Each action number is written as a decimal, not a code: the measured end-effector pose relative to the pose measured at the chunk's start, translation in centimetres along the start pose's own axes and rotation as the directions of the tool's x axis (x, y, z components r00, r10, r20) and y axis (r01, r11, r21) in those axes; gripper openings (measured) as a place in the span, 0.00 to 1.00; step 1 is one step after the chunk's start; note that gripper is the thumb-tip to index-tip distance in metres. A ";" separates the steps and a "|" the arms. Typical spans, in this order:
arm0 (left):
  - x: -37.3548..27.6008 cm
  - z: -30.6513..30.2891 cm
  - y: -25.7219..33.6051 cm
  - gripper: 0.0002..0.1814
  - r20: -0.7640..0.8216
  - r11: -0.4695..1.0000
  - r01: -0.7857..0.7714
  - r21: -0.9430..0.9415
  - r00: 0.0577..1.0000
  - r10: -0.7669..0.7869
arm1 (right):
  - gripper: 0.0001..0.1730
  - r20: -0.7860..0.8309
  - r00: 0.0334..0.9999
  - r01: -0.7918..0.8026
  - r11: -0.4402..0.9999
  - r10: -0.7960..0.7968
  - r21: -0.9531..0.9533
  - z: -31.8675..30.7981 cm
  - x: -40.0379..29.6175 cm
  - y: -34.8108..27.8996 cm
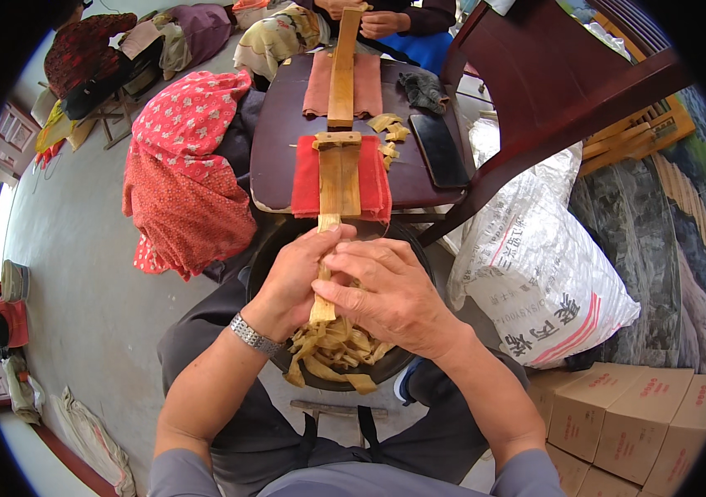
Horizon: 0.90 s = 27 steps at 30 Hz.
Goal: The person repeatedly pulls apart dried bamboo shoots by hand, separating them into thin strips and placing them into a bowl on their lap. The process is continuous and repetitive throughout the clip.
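Observation:
A flat pale-yellow strip (322, 312) of fibrous material runs lengthwise between my hands over a dark round basin (390, 373). My left hand (291, 279) grips it, thumb on top near its far part. From the other side, the fingers and thumb of my right hand (384, 286) close on the same strip. Its far end meets the near edge of a narrow wooden board (340, 180) with a crosspiece at its far end. That board lies on a folded red cloth (306, 192) at the edge of a chair seat (278, 124). Curled yellowish strips (340, 348) fill the basin below.
Across the seat, another person's hands (384, 23) are at a second wooden board (343, 81) on a pink cloth (316, 87). A phone (439, 151) and a dark glove (424, 92) lie right. White woven sacks (533, 267) and cardboard boxes (639, 410) stand at my right.

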<state>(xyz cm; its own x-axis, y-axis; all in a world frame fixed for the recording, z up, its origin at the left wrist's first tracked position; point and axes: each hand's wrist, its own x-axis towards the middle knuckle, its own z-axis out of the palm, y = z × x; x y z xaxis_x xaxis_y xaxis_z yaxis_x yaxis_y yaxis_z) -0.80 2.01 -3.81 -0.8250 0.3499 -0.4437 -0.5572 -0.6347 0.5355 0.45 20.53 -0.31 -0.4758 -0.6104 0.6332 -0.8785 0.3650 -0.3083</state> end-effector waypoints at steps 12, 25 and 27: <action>-2.5 1.9 -0.2 0.15 0.257 0.866 0.254 0.431 0.885 -0.388 | 0.08 -0.010 0.947 -0.295 0.882 0.321 0.367 -1.2 0.0 0.3; -3.8 2.2 2.0 0.12 0.191 0.299 -0.134 0.945 0.966 -0.171 | 0.19 0.395 0.628 -0.777 0.520 0.671 0.354 -0.4 -0.8 0.9; -3.6 1.2 2.3 0.10 0.288 0.137 -0.284 0.949 0.958 -0.009 | 0.20 0.502 0.544 -0.839 0.415 0.672 0.353 0.1 -1.2 1.6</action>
<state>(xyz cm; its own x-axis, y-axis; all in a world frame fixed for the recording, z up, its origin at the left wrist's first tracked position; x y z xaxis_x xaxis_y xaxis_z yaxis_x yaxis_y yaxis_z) 0.73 0.12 -0.15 -0.8122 0.5390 -0.2231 0.0682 0.4676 0.8813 -0.36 21.77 -1.59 -0.8709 -0.4398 -0.2194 0.0192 0.4156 -0.9093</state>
